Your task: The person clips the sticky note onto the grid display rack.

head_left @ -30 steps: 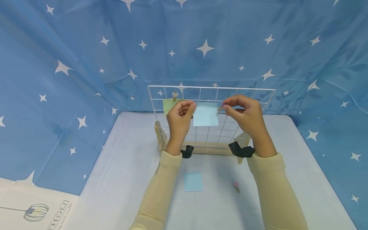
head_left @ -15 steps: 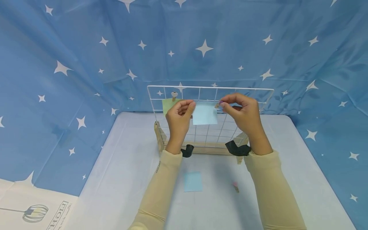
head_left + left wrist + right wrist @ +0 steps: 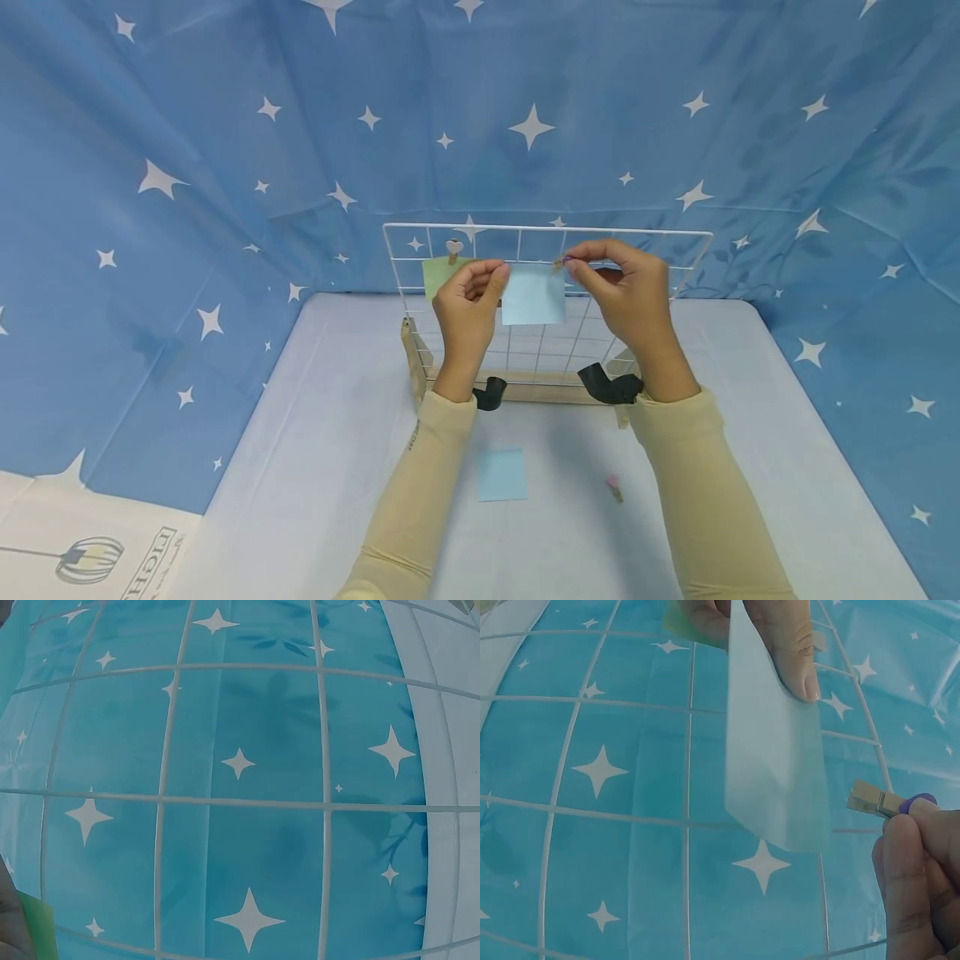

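Between thumb and fingers my left hand (image 3: pixel 467 304) pinches the left edge of a light blue paper note (image 3: pixel 534 295), held up in front of a white wire grid (image 3: pixel 547 227). My right hand (image 3: pixel 632 287) pinches a small wooden clothespin (image 3: pixel 871 799) by its purple end. In the right wrist view the pin's wooden tip points at the note, a little apart from it. Left of the note, a green paper note (image 3: pixel 437 273) hangs on the grid under a clothespin with a white heart (image 3: pixel 453 247), partly behind my left hand.
The grid stands on a wooden base (image 3: pixel 540 388) upon the white table (image 3: pixel 337 467). Nearer to me lie a second blue note (image 3: pixel 502 475) and a clothespin with a pink end (image 3: pixel 615 488). A blue starred curtain (image 3: pixel 495 100) hangs behind.
My right hand has moved left and slightly up, bringing the clothespin to the note's upper right corner in the head view. My left hand and the note have hardly moved.
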Demonstrator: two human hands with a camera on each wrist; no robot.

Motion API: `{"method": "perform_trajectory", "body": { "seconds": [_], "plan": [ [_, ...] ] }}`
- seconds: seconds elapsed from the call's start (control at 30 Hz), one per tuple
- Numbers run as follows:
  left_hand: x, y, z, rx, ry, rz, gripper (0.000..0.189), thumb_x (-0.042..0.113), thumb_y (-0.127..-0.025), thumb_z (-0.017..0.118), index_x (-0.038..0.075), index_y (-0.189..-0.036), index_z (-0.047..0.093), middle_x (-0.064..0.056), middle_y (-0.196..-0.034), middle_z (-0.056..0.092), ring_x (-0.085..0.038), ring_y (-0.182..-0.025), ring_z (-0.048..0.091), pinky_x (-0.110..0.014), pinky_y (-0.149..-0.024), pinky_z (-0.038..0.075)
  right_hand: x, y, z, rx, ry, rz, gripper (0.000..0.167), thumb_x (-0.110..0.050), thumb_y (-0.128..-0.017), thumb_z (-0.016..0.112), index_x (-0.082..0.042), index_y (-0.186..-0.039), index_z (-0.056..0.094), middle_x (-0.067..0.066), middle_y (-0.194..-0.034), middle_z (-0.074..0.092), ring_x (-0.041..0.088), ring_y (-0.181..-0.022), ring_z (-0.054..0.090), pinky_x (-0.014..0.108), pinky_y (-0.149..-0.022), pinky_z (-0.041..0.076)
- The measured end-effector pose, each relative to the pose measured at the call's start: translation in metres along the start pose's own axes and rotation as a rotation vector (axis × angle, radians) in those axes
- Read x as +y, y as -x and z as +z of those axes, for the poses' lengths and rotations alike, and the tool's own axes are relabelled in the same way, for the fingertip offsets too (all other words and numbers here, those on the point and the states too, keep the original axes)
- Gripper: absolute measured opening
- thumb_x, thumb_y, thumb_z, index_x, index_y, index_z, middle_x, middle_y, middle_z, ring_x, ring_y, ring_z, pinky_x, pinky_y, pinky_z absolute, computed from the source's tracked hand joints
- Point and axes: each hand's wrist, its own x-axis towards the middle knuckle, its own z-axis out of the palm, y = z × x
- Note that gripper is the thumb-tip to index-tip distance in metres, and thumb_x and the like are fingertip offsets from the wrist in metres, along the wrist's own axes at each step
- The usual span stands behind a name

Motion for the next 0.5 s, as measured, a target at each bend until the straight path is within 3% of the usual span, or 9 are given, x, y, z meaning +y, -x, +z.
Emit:
{"method": "perform_trajectory", "body": {
  "seconds": [0.07, 0.3, 0.5],
  "plan": [
    [0.000, 0.000, 0.000, -0.003, 0.005, 0.000, 0.015, 0.006, -0.100, 0.078, -0.008, -0.106, 0.078, -0.022, -0.091, 0.078, -0.002, -0.073, 0.068, -0.020, -0.067, 0.058, 0.000, -0.001, 0.002, 0.007, 0.031, -0.023, 0.007, 0.011, -0.097, 0.074, 0.011, -0.103, 0.078, 0.024, -0.101, 0.078, -0.002, -0.091, 0.073, 0.014, -0.084, 0.059],
    [-0.001, 0.000, 0.002, -0.004, 0.006, -0.011, 0.016, 0.008, -0.101, 0.078, -0.007, -0.106, 0.078, -0.020, -0.090, 0.077, -0.003, -0.070, 0.067, -0.020, -0.066, 0.058, 0.002, -0.004, 0.009, 0.022, 0.148, -0.136, 0.005, 0.009, -0.096, 0.077, 0.010, -0.100, 0.079, 0.021, -0.099, 0.079, 0.035, -0.092, 0.077, 0.009, -0.083, 0.056],
    [-0.001, 0.000, 0.003, 0.010, 0.005, 0.001, 0.015, 0.008, -0.101, 0.078, -0.006, -0.106, 0.078, -0.019, -0.090, 0.078, -0.007, -0.069, 0.067, -0.021, -0.065, 0.058, 0.001, -0.006, 0.014, 0.015, 0.219, -0.211, 0.005, 0.008, -0.095, 0.078, 0.009, -0.099, 0.080, 0.021, -0.096, 0.079, 0.035, -0.083, 0.077, 0.004, -0.079, 0.050]
  ]
}}
